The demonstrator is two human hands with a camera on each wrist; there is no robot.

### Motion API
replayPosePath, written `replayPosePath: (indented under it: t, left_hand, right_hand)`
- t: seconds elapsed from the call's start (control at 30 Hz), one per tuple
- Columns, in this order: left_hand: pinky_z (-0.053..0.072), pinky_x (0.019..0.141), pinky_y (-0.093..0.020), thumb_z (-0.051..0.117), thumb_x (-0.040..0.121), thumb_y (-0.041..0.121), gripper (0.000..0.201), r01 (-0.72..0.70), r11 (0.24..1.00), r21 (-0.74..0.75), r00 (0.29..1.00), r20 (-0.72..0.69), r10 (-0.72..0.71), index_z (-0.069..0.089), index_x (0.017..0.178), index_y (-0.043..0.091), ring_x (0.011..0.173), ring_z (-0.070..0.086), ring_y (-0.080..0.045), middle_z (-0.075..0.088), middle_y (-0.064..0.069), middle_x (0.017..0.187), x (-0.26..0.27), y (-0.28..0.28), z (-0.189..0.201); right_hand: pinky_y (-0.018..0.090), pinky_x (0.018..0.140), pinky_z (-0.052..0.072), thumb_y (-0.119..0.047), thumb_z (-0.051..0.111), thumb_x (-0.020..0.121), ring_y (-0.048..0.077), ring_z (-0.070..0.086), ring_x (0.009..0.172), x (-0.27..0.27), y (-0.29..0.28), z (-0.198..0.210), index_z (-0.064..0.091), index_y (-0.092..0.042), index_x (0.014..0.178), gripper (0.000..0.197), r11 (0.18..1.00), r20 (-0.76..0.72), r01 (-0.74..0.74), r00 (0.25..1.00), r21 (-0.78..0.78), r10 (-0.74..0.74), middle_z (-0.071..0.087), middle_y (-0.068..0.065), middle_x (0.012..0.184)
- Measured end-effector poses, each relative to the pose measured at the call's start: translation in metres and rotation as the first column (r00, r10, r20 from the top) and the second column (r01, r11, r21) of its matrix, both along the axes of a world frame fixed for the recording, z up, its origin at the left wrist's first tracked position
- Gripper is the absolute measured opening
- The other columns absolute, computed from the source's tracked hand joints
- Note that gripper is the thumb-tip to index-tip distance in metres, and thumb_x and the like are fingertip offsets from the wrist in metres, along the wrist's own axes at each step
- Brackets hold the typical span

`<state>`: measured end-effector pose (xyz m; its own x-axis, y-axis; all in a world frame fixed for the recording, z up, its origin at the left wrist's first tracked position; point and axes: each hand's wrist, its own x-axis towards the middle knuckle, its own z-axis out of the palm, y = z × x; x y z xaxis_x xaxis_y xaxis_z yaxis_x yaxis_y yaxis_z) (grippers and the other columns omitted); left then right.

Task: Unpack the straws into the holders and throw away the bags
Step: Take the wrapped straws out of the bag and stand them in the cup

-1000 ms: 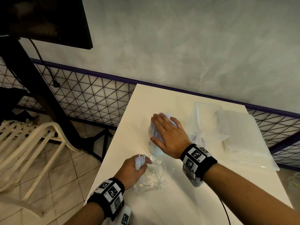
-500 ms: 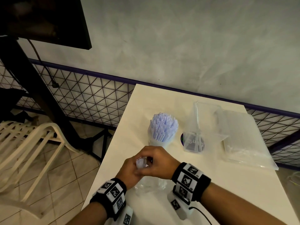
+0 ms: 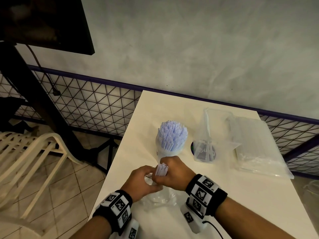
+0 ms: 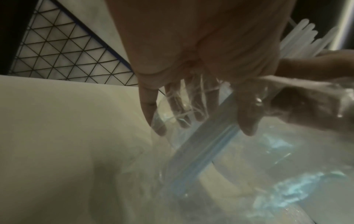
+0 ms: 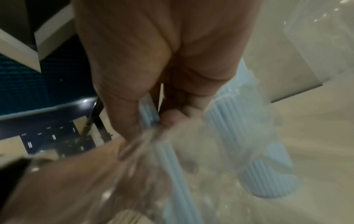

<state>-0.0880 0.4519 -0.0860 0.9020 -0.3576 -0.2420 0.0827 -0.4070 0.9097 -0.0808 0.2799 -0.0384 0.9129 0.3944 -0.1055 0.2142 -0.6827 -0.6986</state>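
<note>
Small bundle of pale blue straws, thin, ends open, poking up between our two hands. Our right hand is clenched round the bundle; right-wrist view shows fingers wrapped on the blue shafts. Our left hand, touching the right, pinches the mouth of a clear crinkled bag; left-wrist view shows fingers curled on the film w/ straws running down inside it. Bag body lies just below both hands, toward the wrists.

Beyond the right hand's knuckles: holder, packed w/ upright blue straws fanning out at top. Further right of the hand: second clear holder, near-empty, contents not readable. Well right of that, flat clear bags, stacked; number unclear.

Surface: cream table, matte. Room: grey plaster wall, purple rail, wire-mesh panel w/ diamond pattern, tiled floor and a white plastic chair left of our left hand.

Count: 2 holders, 2 hands, 1 bag in hand.
</note>
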Motion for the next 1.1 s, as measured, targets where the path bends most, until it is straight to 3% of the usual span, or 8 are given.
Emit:
replayPosePath:
  t: [0.33,0.5,0.63,0.77,0.83,0.93,1.0,1.1]
  left_hand:
    - [0.05,0.084,-0.019,0.085,0.05,0.041,0.061,0.071,0.995,0.075,0.997,-0.006,-0.071,0.061,0.106,0.04,0.097,0.062,0.001,0.066,0.015,0.103,0.0,0.0,-0.006]
    - [0.051,0.096,-0.033,0.081,0.059,0.036,0.06,0.12,0.992,-0.036,0.99,-0.065,-0.122,0.058,0.114,0.041,0.103,0.063,-0.005,0.066,0.009,0.112,0.003,0.003,-0.004]
    - [0.046,0.103,-0.039,0.068,0.07,0.048,0.047,0.136,0.98,-0.143,0.982,-0.112,-0.152,0.061,0.116,0.038,0.11,0.062,-0.016,0.065,0.004,0.119,0.008,0.008,0.003]
    - [0.045,0.1,-0.03,0.062,0.066,0.05,0.037,0.053,0.994,-0.096,0.998,-0.037,-0.057,0.063,0.103,0.045,0.113,0.057,-0.01,0.062,0.01,0.12,0.02,0.011,0.008]
    - [0.044,0.092,-0.021,0.066,0.07,0.042,0.034,-0.011,0.996,-0.093,0.999,0.036,0.014,0.061,0.103,0.045,0.114,0.056,-0.011,0.059,0.013,0.121,0.027,0.008,0.012]
    - [0.041,0.087,-0.02,0.076,0.077,0.02,0.053,-0.097,0.994,-0.056,0.986,0.133,0.104,0.051,0.122,0.031,0.117,0.053,-0.014,0.05,0.008,0.128,0.037,-0.004,0.015]
    - [0.038,0.093,-0.022,0.082,0.073,0.021,0.078,-0.121,0.992,-0.031,0.979,0.161,0.125,0.038,0.137,0.025,0.12,0.047,-0.012,0.042,0.008,0.134,0.045,-0.012,0.019]
    - [0.032,0.109,-0.029,0.088,0.064,0.029,0.11,-0.115,0.993,-0.021,0.983,0.14,0.117,0.018,0.149,0.027,0.133,0.033,-0.01,0.029,0.009,0.147,0.055,-0.021,0.022]
  right_hand:
    - [0.028,0.05,0.034,-0.024,0.071,0.072,0.016,0.044,0.053,-0.001,-0.001,-0.009,0.047,-0.016,0.056,0.03,0.984,-0.133,-0.041,0.991,-0.171,0.018,0.045,-0.002,0.053]
    - [0.031,0.052,0.036,-0.026,0.068,0.071,0.015,0.044,0.055,-0.001,-0.005,-0.011,0.051,-0.013,0.06,0.024,0.995,-0.156,-0.013,0.988,-0.1,-0.003,0.048,0.001,0.058]
    - [0.032,0.05,0.038,-0.029,0.077,0.072,0.011,0.045,0.054,0.004,-0.015,0.002,0.053,-0.015,0.062,0.03,0.999,-0.126,-0.031,0.992,-0.044,0.026,0.05,-0.001,0.058]
    - [0.042,0.06,0.053,-0.035,0.076,0.073,0.022,0.066,0.065,0.01,-0.025,0.046,0.069,-0.006,0.076,0.029,0.999,-0.035,-0.026,0.999,0.037,0.028,0.069,0.008,0.071]
    - [0.038,0.065,0.056,-0.029,0.08,0.074,0.019,0.07,0.07,0.013,-0.031,0.074,0.074,-0.009,0.078,0.022,0.999,0.024,-0.021,1.0,0.042,0.02,0.073,0.005,0.076]
    - [0.02,0.06,0.053,-0.014,0.086,0.074,0.0,0.068,0.064,0.022,-0.041,0.116,0.077,-0.019,0.075,0.01,0.992,0.061,0.045,0.997,0.12,-0.053,0.075,-0.009,0.073]
    - [0.028,0.055,0.054,-0.014,0.085,0.075,0.007,0.069,0.06,0.032,-0.047,0.134,0.078,-0.013,0.074,0.008,0.987,0.067,0.102,0.991,0.128,-0.112,0.075,-0.006,0.07]
    - [0.044,0.066,0.06,-0.02,0.084,0.076,0.02,0.073,0.068,0.049,-0.054,0.147,0.078,-0.01,0.08,0.012,0.981,0.079,0.167,0.981,0.099,-0.175,0.076,0.004,0.075]
